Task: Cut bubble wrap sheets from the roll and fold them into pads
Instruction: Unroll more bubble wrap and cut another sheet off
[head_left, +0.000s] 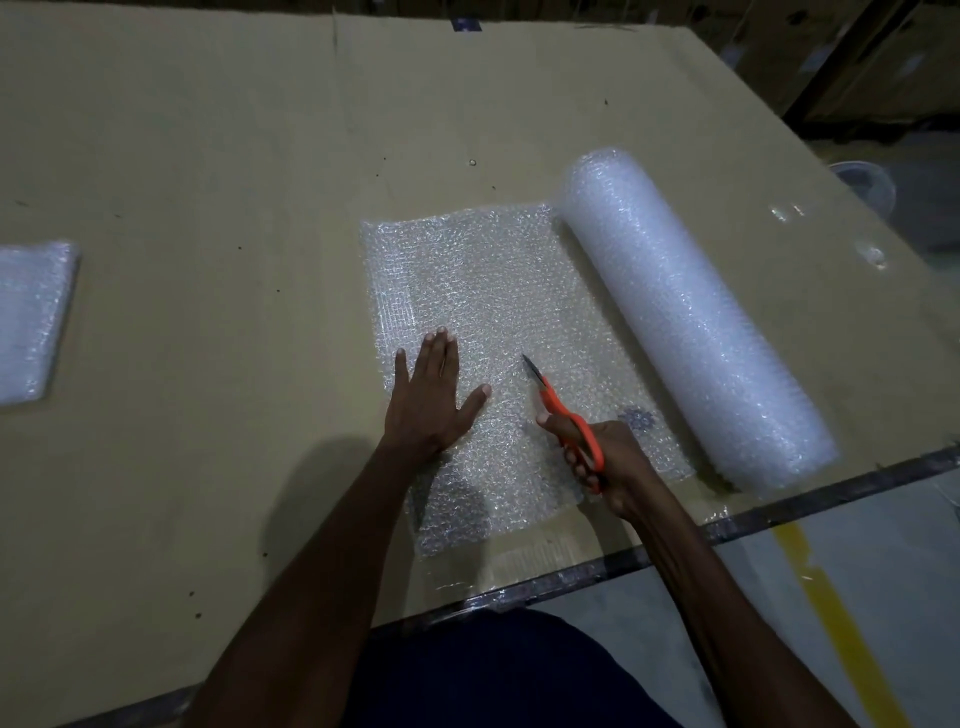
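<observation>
A thick roll of bubble wrap (680, 317) lies on the cardboard-covered table (208, 182), right of centre. An unrolled length of bubble wrap (488, 280) stretches left from it, flat on the table. My left hand (431, 395) presses flat on this sheet, fingers straight and spread. My right hand (608, 462) grips orange-handled scissors (566, 415) whose blades point away from me, partway into the sheet from its near edge. A slit runs behind the blades toward the table's front.
A folded bubble wrap pad (31, 322) lies at the far left edge. The table's dark front edge (779, 514) runs diagonally at right, with grey floor and a yellow line (831, 613) beyond. A clear round container (867, 182) sits past the table's right side.
</observation>
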